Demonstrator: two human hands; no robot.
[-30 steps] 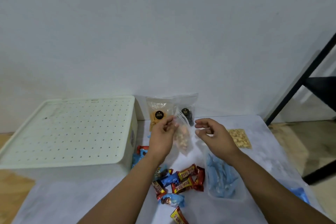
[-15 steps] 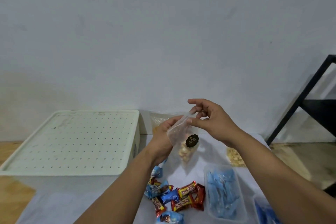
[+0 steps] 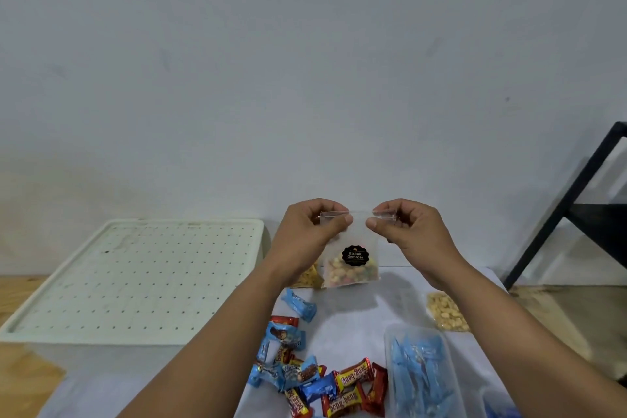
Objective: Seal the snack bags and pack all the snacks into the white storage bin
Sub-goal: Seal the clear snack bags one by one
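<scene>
The clear snack bag (image 3: 351, 260) hangs upright above the counter (image 3: 356, 312), clear air on every side. The left hand (image 3: 307, 234) and right hand (image 3: 409, 231) pinch its top corners. Half a second ago the bag hung tilted, pinched closer together. The white storage bin (image 3: 135, 278), lidded, stands left; wrapped candies (image 3: 315, 380) lie below, against a plain wall (image 3: 305, 78).

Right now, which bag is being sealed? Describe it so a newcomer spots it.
Right of the white perforated storage bin, both hands pinch a clear zip bag at its top. Unlike neighbouring bags, it is lifted upright and shows a black round label.
</scene>
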